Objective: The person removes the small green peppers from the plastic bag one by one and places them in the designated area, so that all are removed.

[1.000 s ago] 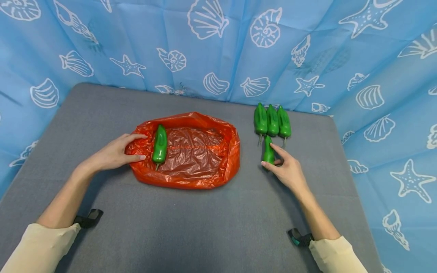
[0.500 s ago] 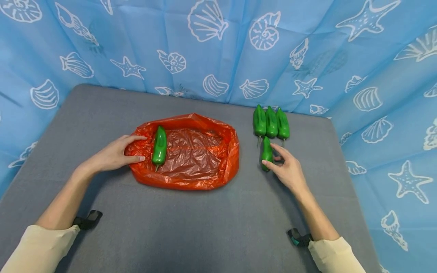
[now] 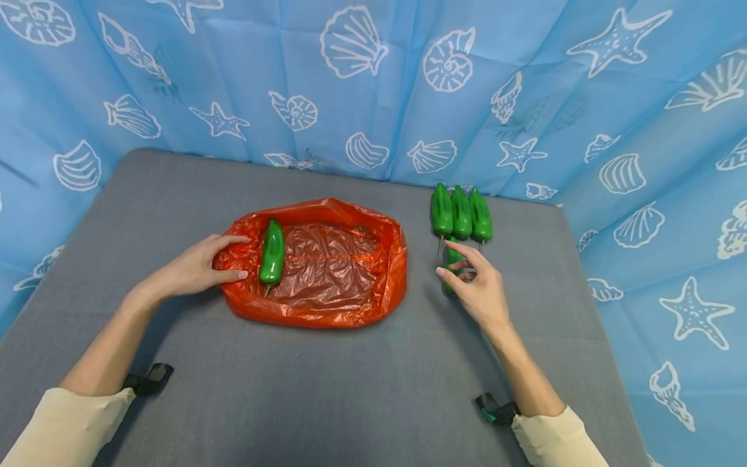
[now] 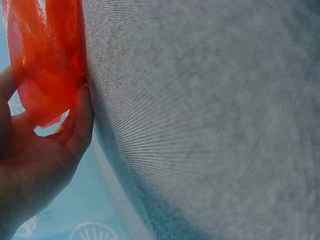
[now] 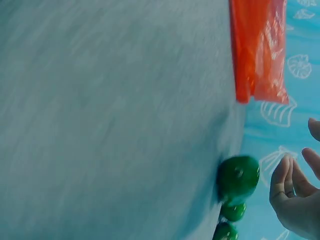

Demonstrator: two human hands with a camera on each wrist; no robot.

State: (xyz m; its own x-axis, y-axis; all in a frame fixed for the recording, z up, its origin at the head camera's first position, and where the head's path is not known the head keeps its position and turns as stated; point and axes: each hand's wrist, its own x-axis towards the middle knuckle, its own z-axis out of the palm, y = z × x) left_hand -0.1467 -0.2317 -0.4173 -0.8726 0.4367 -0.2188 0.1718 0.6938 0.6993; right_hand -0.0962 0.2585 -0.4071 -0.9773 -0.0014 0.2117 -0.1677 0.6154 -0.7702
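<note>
An opened red plastic bag lies on the table with one green chili pepper inside, at its left end. My left hand grips the bag's left edge, thumb toward the front; the left wrist view shows its fingers around the bag's end. To the bag's right, my right hand hovers over a single green pepper, partly covering it. Thumb and fingers are spread apart, and in the right wrist view a gap separates them from that pepper. Just behind it, three green peppers lie side by side.
The grey tabletop spreads under everything. Behind it and along its right side hangs a blue curtain printed with white shells and starfish, close behind the row of peppers.
My right hand has let go of the single pepper and moved slightly left, now covering more of it. The left hand keeps its place on the bag. The head view has shifted slightly.
</note>
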